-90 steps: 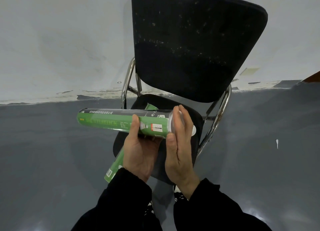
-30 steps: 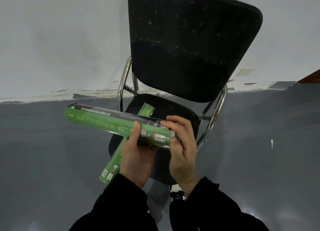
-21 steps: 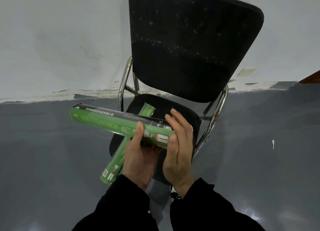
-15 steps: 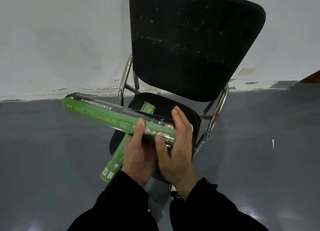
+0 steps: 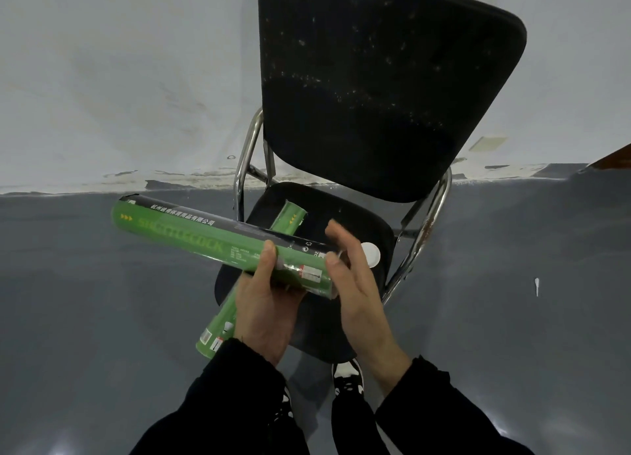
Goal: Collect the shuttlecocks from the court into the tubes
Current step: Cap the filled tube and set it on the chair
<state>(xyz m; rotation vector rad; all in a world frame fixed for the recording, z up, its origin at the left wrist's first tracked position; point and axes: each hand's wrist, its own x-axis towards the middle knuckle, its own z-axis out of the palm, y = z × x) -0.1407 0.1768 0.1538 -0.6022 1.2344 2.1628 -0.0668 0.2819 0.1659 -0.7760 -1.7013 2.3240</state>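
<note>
My left hand (image 5: 263, 304) grips a green and black shuttlecock tube (image 5: 191, 237) from below, holding it nearly level above the chair seat. My right hand (image 5: 355, 280) stands at the tube's right end with its fingers straight and spread, the palm beside the end; whether it touches is unclear. A second green tube (image 5: 290, 215) lies on the black chair seat (image 5: 372, 229), running under my hands and sticking out over the seat's near left edge. A round white cap (image 5: 370, 254) lies on the seat behind my right hand. No shuttlecock shows.
The black chair has a tall backrest (image 5: 382, 89) and chrome frame (image 5: 244, 167), set against a pale wall. Grey floor (image 5: 85, 318) spreads left and right, with a small white mark (image 5: 536, 285) at the right. My shoes (image 5: 346, 376) show below the seat.
My right hand has drawn back from the tube's end and opened its fingers, uncovering the white cap on the seat. The tube stays in my left hand, tilted a little.
</note>
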